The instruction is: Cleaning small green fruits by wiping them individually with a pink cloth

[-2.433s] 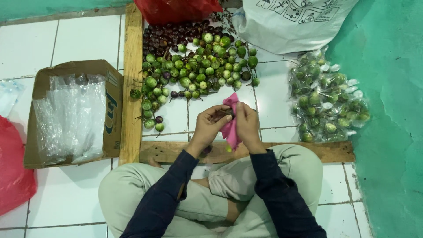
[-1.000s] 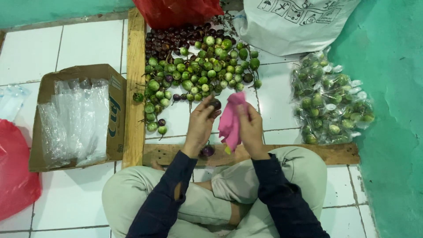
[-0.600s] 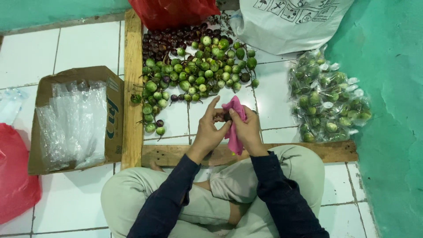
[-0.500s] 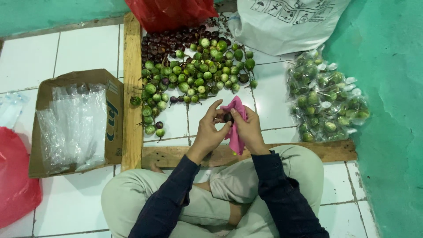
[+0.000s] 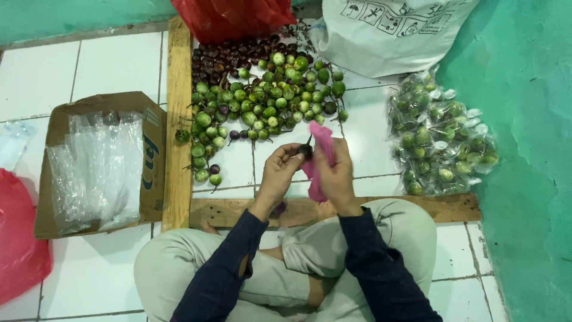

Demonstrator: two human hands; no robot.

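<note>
White tiled floor (image 5: 107, 65) is carrying everything, person sitting cross-legged on it. Big white printed sack (image 5: 387, 30) is lying top right, red plastic bag (image 5: 235, 18) beside it at top centre. Brown cardboard box of clear plastic bags (image 5: 98, 164) is sitting left, outside the wooden frame (image 5: 179, 119). Pile of small round green and dark purple eggplants (image 5: 262, 95) is spreading inside the frame. Heap of packed clear bags of eggplants (image 5: 441, 137) is lying right. Right hand (image 5: 336, 173) is gripping a pink cloth (image 5: 322, 158), fingers closed round it. Left hand (image 5: 280, 173) is pinching a dark round eggplant (image 5: 305, 151) against the cloth, just above the frame's near plank.
</note>
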